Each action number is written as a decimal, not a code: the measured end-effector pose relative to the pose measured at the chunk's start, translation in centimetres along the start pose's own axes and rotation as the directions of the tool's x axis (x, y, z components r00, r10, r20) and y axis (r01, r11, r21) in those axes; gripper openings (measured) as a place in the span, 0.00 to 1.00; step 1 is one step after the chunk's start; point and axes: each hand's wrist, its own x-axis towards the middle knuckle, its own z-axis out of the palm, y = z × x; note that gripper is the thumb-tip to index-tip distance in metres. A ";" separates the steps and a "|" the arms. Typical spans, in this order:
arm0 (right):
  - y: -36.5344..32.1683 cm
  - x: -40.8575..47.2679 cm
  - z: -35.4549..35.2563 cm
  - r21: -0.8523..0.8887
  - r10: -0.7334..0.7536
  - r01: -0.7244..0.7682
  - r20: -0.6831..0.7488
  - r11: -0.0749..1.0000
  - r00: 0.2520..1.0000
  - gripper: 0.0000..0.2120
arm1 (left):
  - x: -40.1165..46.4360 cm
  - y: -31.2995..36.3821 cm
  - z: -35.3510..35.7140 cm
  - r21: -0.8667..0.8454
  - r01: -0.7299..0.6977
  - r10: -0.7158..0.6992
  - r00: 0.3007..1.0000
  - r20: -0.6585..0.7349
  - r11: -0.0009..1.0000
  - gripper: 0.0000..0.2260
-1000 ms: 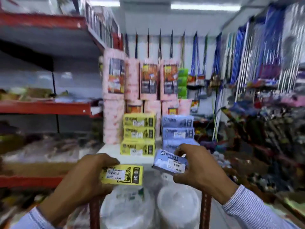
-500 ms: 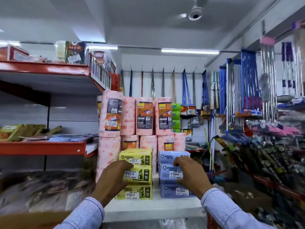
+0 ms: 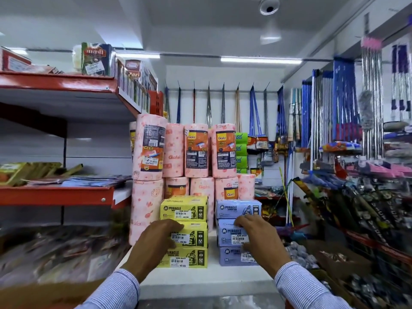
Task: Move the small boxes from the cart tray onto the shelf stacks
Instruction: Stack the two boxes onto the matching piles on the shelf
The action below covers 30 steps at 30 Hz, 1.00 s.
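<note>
Nearest: striped sleeves, both arms reaching in over the white shelf (image 3: 200,277). Bare shelf strip in front of the stacks, nothing lying on it; a narrow gap runs between the two stacks.

Left hand (image 3: 153,241) fingers curled against the left end of the middle yellow box (image 3: 191,235), partly covering its face. Grip or just contact: can't tell. Yellow stack (image 3: 185,233) is three high, edges roughly flush.

Right hand (image 3: 258,235) fingers spread, tips on the front of the middle blue box (image 3: 231,235) near the top box's lower edge. Flat press, no pinch visible. Blue stack (image 3: 236,230) also three high, just beside the yellow.

Right of the blue stack the shelf ends; cluttered goods below, blurred.

Behind, close: pink towel rolls (image 3: 196,152), two tiers, walling off the back. One roll column sits tight at the yellow stack's left. Open air above both stacks.

Left: red shelves (image 3: 58,195) with flat packs. Far wall and right side: hanging mops (image 3: 321,108).
</note>
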 end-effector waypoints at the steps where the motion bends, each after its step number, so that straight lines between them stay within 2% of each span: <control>1: -0.1 -0.2 0.1 0.002 -0.006 0.006 -0.010 1.000 1.000 0.29 | -0.1 0.0 0.1 -0.006 0.006 -0.006 1.000 -0.003 1.000 0.22; 7: -0.3 -0.9 0.6 0.039 0.009 -0.007 -0.055 0.999 0.998 0.28 | -0.7 0.7 1.1 -0.013 0.023 -0.023 0.998 -0.053 1.000 0.26; 18: 0.4 -1.1 1.4 0.157 0.035 -0.020 -0.089 0.987 0.995 0.28 | -0.8 1.0 1.7 -0.010 0.053 -0.054 0.993 -0.103 0.999 0.23; 23: 0.5 -1.2 1.5 0.155 0.028 -0.017 -0.071 0.988 0.997 0.29 | -1.0 1.2 1.6 -0.029 0.038 -0.041 0.994 -0.101 0.999 0.22; 25: 0.3 -1.6 1.5 0.143 0.021 -0.011 -0.071 0.990 0.997 0.30 | -1.4 1.3 1.6 -0.006 0.007 -0.008 0.995 -0.100 1.000 0.24; 28: 0.1 -2.9 1.9 0.092 -0.008 0.016 -0.081 0.996 0.997 0.35 | -2.7 1.2 2.4 0.118 -0.096 0.109 0.988 -0.110 0.988 0.33; 30: -0.3 -4.4 2.0 0.065 -0.027 0.031 -0.069 0.997 0.997 0.37 | -4.4 1.7 3.1 0.175 -0.164 0.188 0.973 -0.131 0.971 0.34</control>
